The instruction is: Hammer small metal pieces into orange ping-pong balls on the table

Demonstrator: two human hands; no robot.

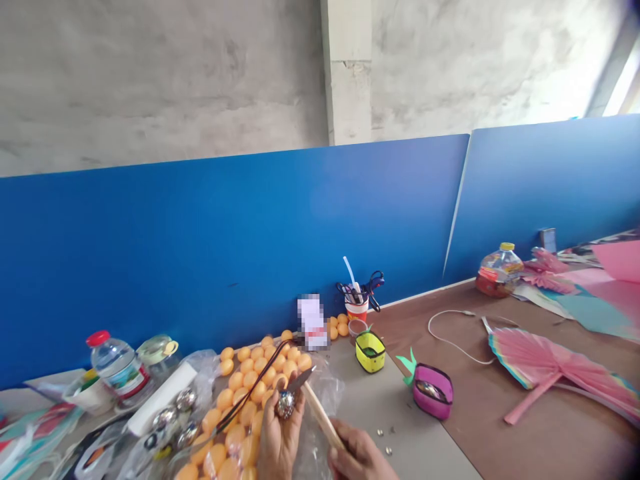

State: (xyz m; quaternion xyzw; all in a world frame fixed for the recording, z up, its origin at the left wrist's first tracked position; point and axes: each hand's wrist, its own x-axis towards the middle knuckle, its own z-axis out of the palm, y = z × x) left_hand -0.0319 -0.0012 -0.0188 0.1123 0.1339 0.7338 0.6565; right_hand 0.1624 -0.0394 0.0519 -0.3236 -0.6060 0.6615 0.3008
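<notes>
My left hand [281, 433] is low in the middle of the head view, palm up, with its fingers curled around a shiny silver ball [285, 404]. From the right, my right hand [357, 453] grips the pale wooden handle of a small hammer [320, 417]. The hammer's dark, pointed head lies right at the top of the ball; whether they touch I cannot tell. Beneath and behind my left hand spread many orange balls [235, 380] on clear plastic. A few small metal bits [389, 451] lie to the right of my right hand.
More silver balls [164, 419] lie at left beside a water bottle [120, 367]. A yellow pouch [371, 352], a purple pouch [433, 392] and a cup of tools [357, 308] stand right of centre. Farther right are a pink fan [560, 370] and a jug [500, 270]. A blue partition [250, 247] closes the back.
</notes>
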